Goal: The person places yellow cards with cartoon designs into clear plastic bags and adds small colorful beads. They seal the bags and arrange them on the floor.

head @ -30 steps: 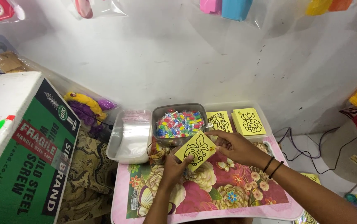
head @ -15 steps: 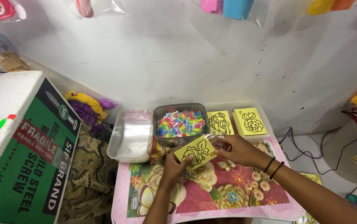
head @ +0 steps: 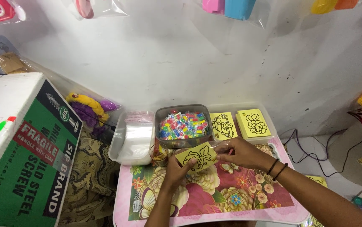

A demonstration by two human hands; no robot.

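The left hand (head: 173, 168) was closed on the lower left corner of a small yellow card (head: 197, 157) printed with a black line drawing, thumb on top and fingers tucked under it. The right hand (head: 242, 154) pinched the card's right edge, fingertips drawn together there; something clear and shiny, perhaps a thin plastic sleeve, showed at those fingertips, though I could not tell for certain. Two dark bands (head: 277, 169) sat on the right wrist. The card was held tilted just above a low table with a flowered pink top (head: 240, 197), close to its far edge.

Right behind the card stood a grey tub (head: 184, 125) full of small bright-coloured packets, and the card's upper edge nearly reached its front wall. To the left of the tub was a clear tray (head: 132, 136) with a stack of clear plastic bags in it. To the right, a second clear tray (head: 242, 124) held two piles of yellow cards with black drawings. A small ring of gold-patterned tape (head: 159, 154) lay beside the left hand, between it and the trays.

Off to the left stood a big green and white cardboard box (head: 25, 155), with a patterned cloth (head: 90, 185) bunched between it and the table. A white wall (head: 181, 59) rose behind everything.
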